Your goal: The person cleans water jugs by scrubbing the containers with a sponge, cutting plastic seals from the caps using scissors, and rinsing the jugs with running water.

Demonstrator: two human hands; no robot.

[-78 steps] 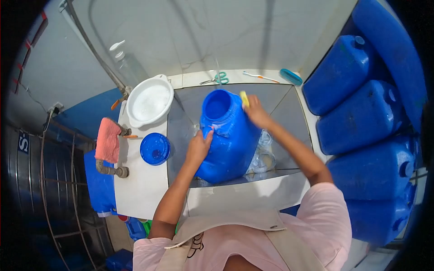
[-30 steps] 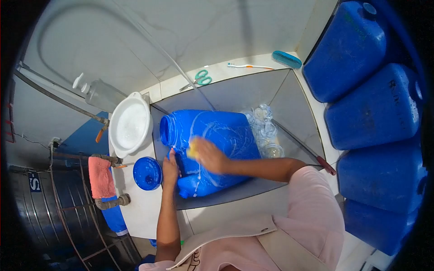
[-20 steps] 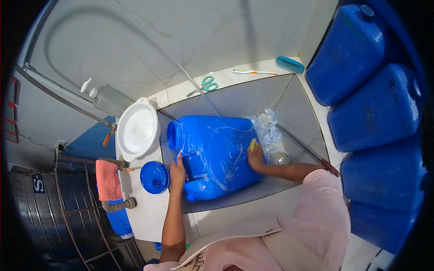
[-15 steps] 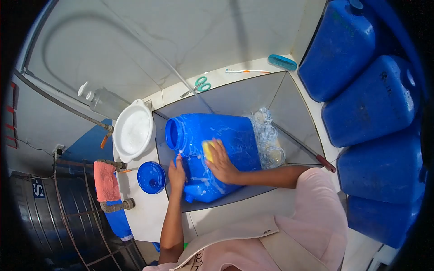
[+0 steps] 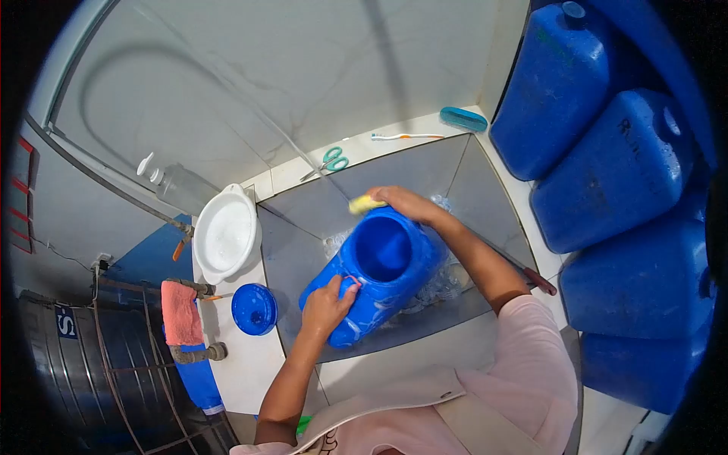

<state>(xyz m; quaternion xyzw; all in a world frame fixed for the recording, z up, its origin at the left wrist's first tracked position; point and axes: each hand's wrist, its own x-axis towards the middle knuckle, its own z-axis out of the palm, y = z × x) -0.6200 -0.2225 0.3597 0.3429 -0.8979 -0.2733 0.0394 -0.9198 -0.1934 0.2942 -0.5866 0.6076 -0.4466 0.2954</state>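
A blue jug (image 5: 383, 292) stands tilted in the grey sink (image 5: 425, 168), its round mouth turned up toward me and soap streaks on its surface. My left hand (image 5: 327, 305) is closed round the jug's handle, just below the mouth. At the jug's far side, my right hand (image 5: 402, 201) holds a yellow sponge (image 5: 365, 204) close to the rim. Clear plastic items (image 5: 440, 288) lie in the sink, partly hidden behind the jug.
Left of the sink are a white basin (image 5: 226, 235) with suds, a blue lid (image 5: 254, 309) and a pump bottle (image 5: 182, 184). Scissors (image 5: 334, 160), a toothbrush (image 5: 407, 137) and a teal brush (image 5: 463, 119) lie along the back ledge. Large blue containers (image 5: 618, 171) line the right side.
The jug has gone from lying on its side to tilted up, its mouth now facing me. My right hand has moved with the sponge from the jug's side to beyond its rim.
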